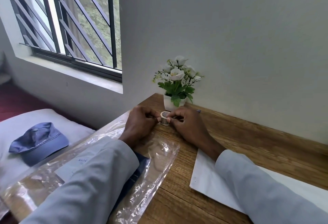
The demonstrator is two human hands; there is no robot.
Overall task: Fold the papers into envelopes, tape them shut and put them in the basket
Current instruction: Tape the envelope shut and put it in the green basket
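Observation:
A small roll of tape is held just above the wooden table, close to the far wall. My left hand pinches it from the left and my right hand pinches it from the right, fingertips meeting on the roll. A white sheet of paper lies flat under my right forearm at the near right. No basket is in view.
A white pot of artificial flowers stands right behind the tape. A pen tip shows beyond my right hand. Crinkled clear plastic wrap covers the table's left part under my left arm. A blue cap lies on a pillow left of the table.

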